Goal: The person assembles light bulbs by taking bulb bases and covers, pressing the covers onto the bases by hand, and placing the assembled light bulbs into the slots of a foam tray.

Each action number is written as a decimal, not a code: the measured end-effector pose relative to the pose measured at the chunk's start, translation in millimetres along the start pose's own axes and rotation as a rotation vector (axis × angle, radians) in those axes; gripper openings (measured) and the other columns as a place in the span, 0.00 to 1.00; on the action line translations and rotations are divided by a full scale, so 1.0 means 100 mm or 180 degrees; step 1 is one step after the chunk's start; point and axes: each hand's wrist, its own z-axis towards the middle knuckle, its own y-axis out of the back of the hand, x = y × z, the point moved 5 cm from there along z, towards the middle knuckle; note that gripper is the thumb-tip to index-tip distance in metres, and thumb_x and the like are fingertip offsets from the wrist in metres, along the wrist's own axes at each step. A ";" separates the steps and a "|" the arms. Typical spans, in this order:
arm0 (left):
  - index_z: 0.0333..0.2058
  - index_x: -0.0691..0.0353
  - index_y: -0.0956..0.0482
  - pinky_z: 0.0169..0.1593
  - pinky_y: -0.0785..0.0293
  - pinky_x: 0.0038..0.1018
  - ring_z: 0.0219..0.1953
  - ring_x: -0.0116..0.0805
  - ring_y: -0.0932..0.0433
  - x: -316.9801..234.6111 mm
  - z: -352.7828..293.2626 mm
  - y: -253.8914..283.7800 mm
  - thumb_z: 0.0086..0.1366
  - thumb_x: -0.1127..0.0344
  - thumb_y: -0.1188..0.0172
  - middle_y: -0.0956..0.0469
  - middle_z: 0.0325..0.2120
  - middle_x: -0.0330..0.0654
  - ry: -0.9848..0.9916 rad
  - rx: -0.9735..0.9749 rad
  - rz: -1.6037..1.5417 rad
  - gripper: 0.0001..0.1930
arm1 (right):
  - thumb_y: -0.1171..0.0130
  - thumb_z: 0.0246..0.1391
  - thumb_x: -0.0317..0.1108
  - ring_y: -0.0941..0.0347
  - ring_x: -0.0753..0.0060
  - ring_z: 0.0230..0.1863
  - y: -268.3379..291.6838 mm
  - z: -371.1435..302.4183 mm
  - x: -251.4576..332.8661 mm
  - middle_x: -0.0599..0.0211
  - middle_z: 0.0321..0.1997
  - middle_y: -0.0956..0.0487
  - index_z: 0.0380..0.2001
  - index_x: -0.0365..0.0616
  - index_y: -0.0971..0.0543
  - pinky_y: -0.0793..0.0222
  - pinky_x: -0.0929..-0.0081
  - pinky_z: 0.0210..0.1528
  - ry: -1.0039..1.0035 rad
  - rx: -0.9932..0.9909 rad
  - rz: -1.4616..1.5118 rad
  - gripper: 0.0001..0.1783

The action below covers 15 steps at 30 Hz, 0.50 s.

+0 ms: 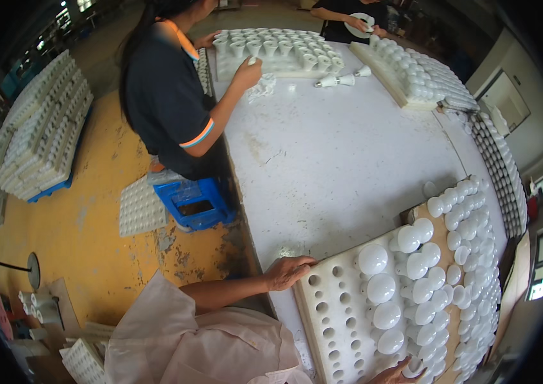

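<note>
A white foam tray [319, 291] with rows of round holes lies at an angle on the table's near right side. White light bulbs [381, 288] stand in its right part, while the holes along its left side are bare. My left hand [289, 272] grips the tray's far left corner, fingers curled at the edge. Low in the picture, partly cut off by the lower rim, my right hand [392, 373] has its fingers around a white bulb [414, 367] at the near end of the tray.
More bulbs [466, 224] crowd beside the tray on brown board. Across the white table [342, 160], a person in a dark shirt [169, 96] handles white pieces near a filled tray [259, 64]; another person works farther back. A blue stool [195, 201] and stacked trays [41, 128] stand left.
</note>
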 end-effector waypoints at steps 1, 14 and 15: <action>0.53 0.66 0.31 0.51 0.30 0.28 0.47 0.36 0.23 0.06 -0.02 -0.02 0.70 0.56 0.57 0.22 0.45 0.49 -0.0006 -0.0011 0.0010 0.21 | 0.29 0.42 0.29 0.31 0.55 0.51 -0.03 -0.01 0.05 0.50 0.55 0.31 0.59 0.40 0.41 0.32 0.57 0.53 -0.0452 -0.0003 0.0310 0.42; 0.51 0.69 0.31 0.51 0.31 0.29 0.45 0.35 0.24 0.08 -0.02 -0.05 0.71 0.60 0.60 0.23 0.43 0.50 -0.0464 -0.0177 -0.0074 0.19 | 0.30 0.44 0.30 0.35 0.56 0.55 0.17 -0.02 -0.18 0.49 0.59 0.35 0.61 0.40 0.46 0.32 0.58 0.52 -0.0982 -0.0078 0.0045 0.45; 0.51 0.69 0.32 0.52 0.31 0.30 0.46 0.36 0.24 0.08 -0.01 -0.04 0.72 0.61 0.61 0.23 0.44 0.50 -0.0487 -0.0160 -0.0050 0.19 | 0.30 0.44 0.30 0.35 0.56 0.55 0.17 -0.03 -0.20 0.49 0.59 0.36 0.61 0.40 0.46 0.32 0.58 0.52 -0.0993 -0.0051 0.0014 0.45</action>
